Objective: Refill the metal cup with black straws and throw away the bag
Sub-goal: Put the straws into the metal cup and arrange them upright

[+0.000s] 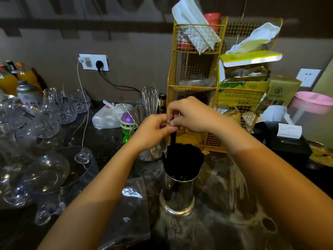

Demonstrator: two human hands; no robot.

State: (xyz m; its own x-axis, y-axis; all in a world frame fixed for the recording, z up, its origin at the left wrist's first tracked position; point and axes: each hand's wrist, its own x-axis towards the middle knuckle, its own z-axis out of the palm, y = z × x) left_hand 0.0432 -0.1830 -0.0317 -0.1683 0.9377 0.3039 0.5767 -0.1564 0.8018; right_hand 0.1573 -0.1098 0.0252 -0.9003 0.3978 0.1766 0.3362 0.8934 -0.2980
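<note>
Metal cup (177, 193) packed with black straws (182, 159) upright on dark bench (234, 204), left hand (153, 131) and right hand (191, 114) pinched together in a closed grip on one straw (173, 137) above it, its top hidden by fingers, clear bag (133, 206) flat beside cup, hard to make out

We cannot see top end of single black straw (173, 137): left hand (153, 131) and right hand (189, 115) fingertips cover it. Lower lengths of black straw bundle (182, 159) hidden inside shiny metal cup (177, 193). Crumpled clear plastic bag (131, 210) partly under our left forearm, bottom cut by frame edge. Orange juice bottles (7, 80) cut at left edge. Print on yellow cartons (241, 94) too blurred to read.
</note>
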